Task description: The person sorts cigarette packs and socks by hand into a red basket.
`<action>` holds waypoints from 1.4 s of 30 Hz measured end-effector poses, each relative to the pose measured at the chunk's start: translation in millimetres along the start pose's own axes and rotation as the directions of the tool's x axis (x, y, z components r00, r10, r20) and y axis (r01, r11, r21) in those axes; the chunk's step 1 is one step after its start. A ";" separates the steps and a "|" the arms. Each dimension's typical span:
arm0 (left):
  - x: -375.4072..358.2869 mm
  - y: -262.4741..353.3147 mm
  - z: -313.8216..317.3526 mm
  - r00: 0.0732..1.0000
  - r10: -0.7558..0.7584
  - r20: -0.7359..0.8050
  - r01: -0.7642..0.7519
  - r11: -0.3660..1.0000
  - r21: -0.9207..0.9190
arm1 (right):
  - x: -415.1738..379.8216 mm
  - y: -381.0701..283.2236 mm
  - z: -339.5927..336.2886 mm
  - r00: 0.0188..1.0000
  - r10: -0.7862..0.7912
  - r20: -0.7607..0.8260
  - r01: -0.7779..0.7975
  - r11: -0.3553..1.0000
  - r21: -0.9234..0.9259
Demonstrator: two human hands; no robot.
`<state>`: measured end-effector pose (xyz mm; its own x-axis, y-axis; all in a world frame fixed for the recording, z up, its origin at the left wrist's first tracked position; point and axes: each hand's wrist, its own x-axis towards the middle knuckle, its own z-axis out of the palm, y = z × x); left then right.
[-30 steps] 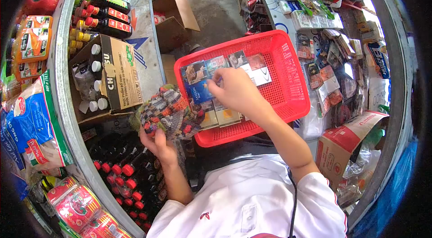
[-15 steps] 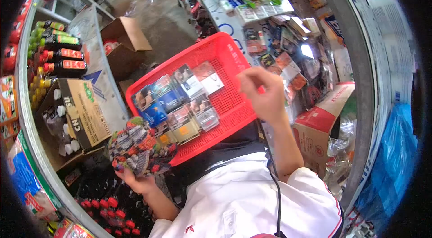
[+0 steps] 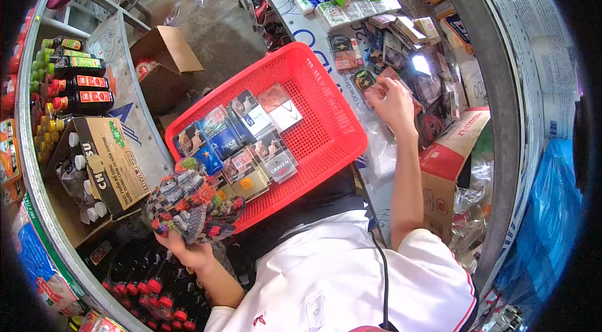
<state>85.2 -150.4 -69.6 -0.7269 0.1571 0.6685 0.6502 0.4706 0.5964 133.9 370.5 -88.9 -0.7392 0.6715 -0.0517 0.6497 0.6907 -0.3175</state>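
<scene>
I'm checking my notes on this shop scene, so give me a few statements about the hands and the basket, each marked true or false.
1. The left hand holds a multicoloured knitted cloth. True.
2. The right hand rests inside the red basket. False: it reaches past the basket's right rim to the packets on the counter.
3. The basket holds small boxes. True.
4. The boxes fill the whole basket. False: they sit toward its left side, and the right part is bare.

1 red basket, 3 cardboard boxes
</scene>
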 end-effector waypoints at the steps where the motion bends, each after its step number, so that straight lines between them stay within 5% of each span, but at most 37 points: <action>1: 0.1 4.5 0.7 1.000 0.000 -0.001 0.000 1.000 0.006 | -0.1 -4.2 3.3 1.000 -0.004 0.002 0.004 1.000 0.003; 3: -1.6 15.6 2.5 0.872 -0.488 -0.033 0.448 0.824 -0.348 | -0.6 -9.9 7.3 0.998 0.057 0.026 -0.054 0.993 -0.101; 7: -11.6 -2.9 -10.5 0.924 -0.383 0.002 0.378 0.912 -0.162 | -0.6 -10.7 4.4 0.996 0.076 0.046 -0.071 0.992 -0.106; 9: -12.7 -14.8 -11.8 1.000 -0.025 -0.016 0.026 0.992 0.122 | -0.3 -10.9 0.0 0.996 0.055 0.064 -0.050 0.995 -0.088; 10: -7.5 -6.5 -7.4 1.000 -0.028 -0.014 0.029 0.991 0.129 | -0.3 -7.8 2.2 0.996 0.053 0.071 -0.047 0.995 -0.087; 11: -5.3 5.4 -1.9 0.933 -0.348 -0.091 0.345 0.938 -0.047 | 1.2 -2.8 5.9 0.999 0.008 0.038 -0.004 0.995 -0.101; 12: -1.4 13.8 2.1 0.764 -0.635 -0.113 0.600 0.764 -0.237 | 4.4 -0.7 8.0 0.999 -0.040 0.005 0.040 0.993 -0.114; 13: 1.7 15.5 2.5 0.764 -0.634 -0.119 0.600 0.766 -0.229 | 7.9 1.3 9.3 0.999 -0.046 0.011 0.047 0.993 -0.108; 16: -2.4 12.9 0.7 0.785 -0.606 -0.130 0.572 0.789 -0.224 | 18.0 12.2 7.5 0.999 0.022 0.047 -0.037 0.937 0.348; 17: -10.1 2.3 -5.1 0.782 -0.609 -0.130 0.576 0.787 -0.221 | 20.8 18.4 1.7 0.999 0.029 0.039 -0.039 0.956 0.289; 19: -15.7 -14.4 -12.8 0.988 -0.142 -0.057 0.143 0.990 0.018 | 20.1 14.4 -14.7 0.994 0.107 -0.009 -0.096 0.927 0.362; 23: -15.3 -10.0 -11.9 0.989 -0.129 -0.072 0.133 0.989 0.058 | 19.5 51.9 -31.8 0.978 0.105 -0.180 -0.057 0.965 0.254; 26: -9.3 4.6 -6.1 0.856 -0.507 -0.100 0.471 0.845 -0.255 | -1.0 50.2 -56.4 0.973 0.181 -0.146 -0.164 0.979 0.121; 27: -12.4 -0.1 -6.1 0.854 -0.511 -0.093 0.474 0.840 -0.264 | -8.3 51.5 -60.4 0.975 0.196 -0.107 -0.192 0.980 0.048; 29: -19.8 -16.8 -14.2 0.984 -0.160 -0.078 0.163 0.986 0.029 | -25.9 60.9 -61.4 0.979 0.181 0.089 -0.189 0.977 0.098; 31: -16.7 -16.5 -12.8 0.991 -0.121 -0.057 0.124 0.991 0.050 | -37.2 60.0 -60.3 0.958 0.135 0.251 -0.144 0.990 0.015; 34: -12.7 -13.4 -8.0 0.991 -0.127 -0.039 0.121 0.983 -0.141 | -54.7 41.3 -44.3 0.956 0.142 0.256 -0.107 0.983 -0.148; 36: -8.5 -9.2 -5.4 0.999 -0.039 -0.011 0.040 0.987 0.158 | -57.1 36.8 -33.2 0.955 0.191 0.225 -0.154 0.973 -0.174; 37: -6.8 -4.5 -3.8 0.999 -0.035 -0.012 0.037 0.986 0.162 | -58.2 36.2 -28.2 0.951 0.243 0.191 -0.204 0.958 -0.201; 39: -4.8 11.0 2.7 0.824 -0.563 -0.061 0.527 0.802 -0.282 | -58.7 42.3 -24.5 0.963 0.224 0.151 -0.204 0.970 -0.136; 40: 3.6 21.7 9.1 0.773 -0.628 -0.089 0.573 0.752 -0.326 | -58.5 41.6 -28.4 0.974 0.184 0.136 -0.165 0.977 -0.138; 41: 0.1 16.3 7.5 0.777 -0.622 -0.100 0.567 0.759 -0.321 | -56.8 39.5 -32.5 0.983 0.139 0.121 -0.122 0.983 -0.138; 42: -7.8 7.7 5.1 0.924 -0.373 -0.081 0.352 0.914 -0.201 | -57.0 36.2 -38.3 1.000 -0.009 0.029 0.011 0.998 -0.067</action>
<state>94.7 -143.5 -72.4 -0.8966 -0.1008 0.4312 0.3833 0.3109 0.8697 206.4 367.4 -61.2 -0.7495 0.6576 -0.0759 0.6523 0.7142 -0.2537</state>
